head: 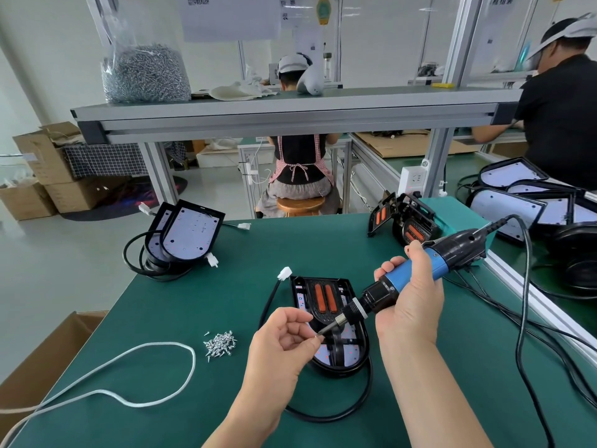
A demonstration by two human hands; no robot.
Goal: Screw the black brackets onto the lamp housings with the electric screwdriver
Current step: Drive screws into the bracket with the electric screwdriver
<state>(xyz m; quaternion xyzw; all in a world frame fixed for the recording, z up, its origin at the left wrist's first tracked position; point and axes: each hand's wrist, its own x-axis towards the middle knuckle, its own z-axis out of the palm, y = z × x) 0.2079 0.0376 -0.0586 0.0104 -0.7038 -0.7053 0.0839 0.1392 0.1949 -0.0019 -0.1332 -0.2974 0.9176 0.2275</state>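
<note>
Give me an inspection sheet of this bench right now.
Surface: green mat.
Job's things: lamp housing with black bracket on it, under the hands; more housings far left; spare brackets far right; loose screws beside.
Clutter: white cord looped near left.
Hands: left hand pinches the screwdriver bit; right hand grips the electric screwdriver.
Cables: housing's black cable loops at the near edge; screwdriver cable trails right.
Surroundings: screw bag on shelf; seated person ahead; another person right; cardboard boxes.

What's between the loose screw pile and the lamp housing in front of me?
In the head view: the left hand, pinching at the screwdriver bit, and the housing's black cable.
</note>
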